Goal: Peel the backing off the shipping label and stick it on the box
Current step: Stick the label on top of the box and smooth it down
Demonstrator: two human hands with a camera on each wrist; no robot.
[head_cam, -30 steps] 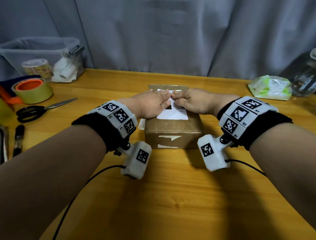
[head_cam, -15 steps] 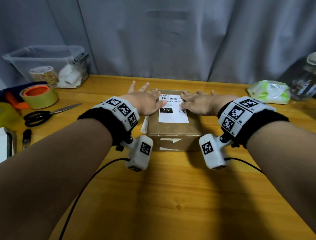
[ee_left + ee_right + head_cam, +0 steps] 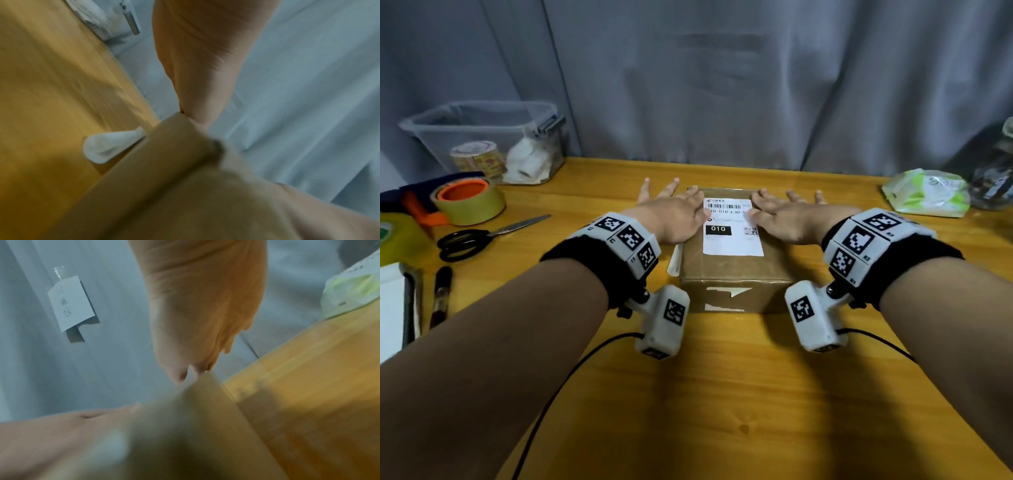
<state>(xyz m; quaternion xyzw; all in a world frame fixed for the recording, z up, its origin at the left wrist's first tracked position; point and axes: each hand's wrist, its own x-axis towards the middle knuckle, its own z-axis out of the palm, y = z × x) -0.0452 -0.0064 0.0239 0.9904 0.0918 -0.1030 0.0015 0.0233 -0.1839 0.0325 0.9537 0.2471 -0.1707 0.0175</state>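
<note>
Head view, near edge: two forearms with black wristbands and white marker-covered camera mounts are seen reaching up the frame over the yellow wooden table [image 3: 722,394].
Box: the brown cardboard box [image 3: 732,277] is found at frame centre, flat on the table, with torn white tape scraps on its near face.
Label: the white rectangular shipping label with barcode and black "010" block [image 3: 732,236] is seen lying flat on the box top, its near edge visible and unlifted.
Backing: a curled white strip of backing paper [image 3: 674,260] is seen on the table just beside the box's left side; in the left wrist view it [image 3: 111,146] shows at centre left.
Left hand: the left hand [image 3: 674,219] is laid palm down at the label's left edge, fingers straight and spread, nothing gripped.
Right hand: the right hand [image 3: 784,219] is mirrored at the label's right edge, fingers straight and apart, nothing held.
Step judged: smoothing is taken to be in hand; the peel looks done.
Doing it well: pressure is best swept from the label's middle outward to both edges, so that air is driven out; corners should be rubbed last; the box should be kept from sliding.
Far edge: a yellow tape roll with orange core [image 3: 469,202] and black-handled scissors [image 3: 482,236] are seen at left, untouched.
</note>
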